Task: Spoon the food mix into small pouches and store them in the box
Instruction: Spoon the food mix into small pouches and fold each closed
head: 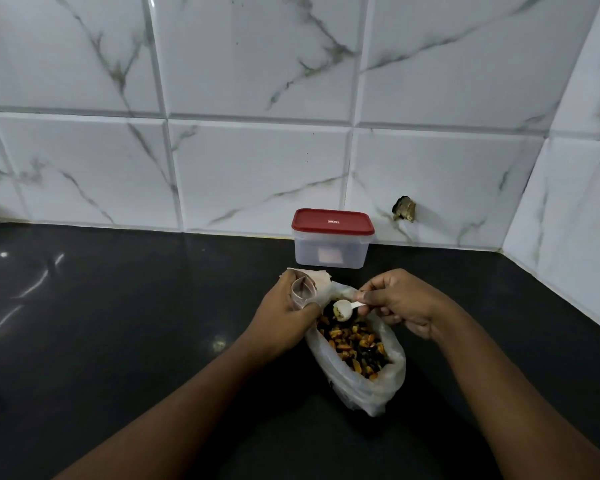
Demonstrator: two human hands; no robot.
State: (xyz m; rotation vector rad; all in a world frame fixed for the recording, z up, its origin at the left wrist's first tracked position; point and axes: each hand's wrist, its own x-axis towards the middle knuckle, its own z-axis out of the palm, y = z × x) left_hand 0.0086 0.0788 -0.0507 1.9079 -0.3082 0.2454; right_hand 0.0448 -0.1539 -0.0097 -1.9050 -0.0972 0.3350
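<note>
Your left grip (pixel 284 308) pinches an open pouch (pixel 303 292); right grip (pixel 404 303) clamps the spoon (pixel 343 309) over the mix (pixel 355 344). Box (pixel 331 251) beyond both, lid (pixel 332 221) on: filling under way, storing not yet done.

No legible text; only a tiny, unreadable white mark (pixel 333 222) on the red lid (pixel 312 221) of the box (pixel 329 252).

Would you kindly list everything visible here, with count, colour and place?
counter: one, black, foreground
wall tiles: several, white marbled, behind the counter; one chipped
box: one, translucent, on the counter by the wall tiles
lid: one, red, on the box
bag: one, clear plastic, on the counter between the hands
food mix: yellow-brown and dark, inside the bag
spoon: one, white, over the bag
pouch: one, pale, left of the spoon
left hand: one, holds the pouch
right hand: one, pinches the spoon
</note>
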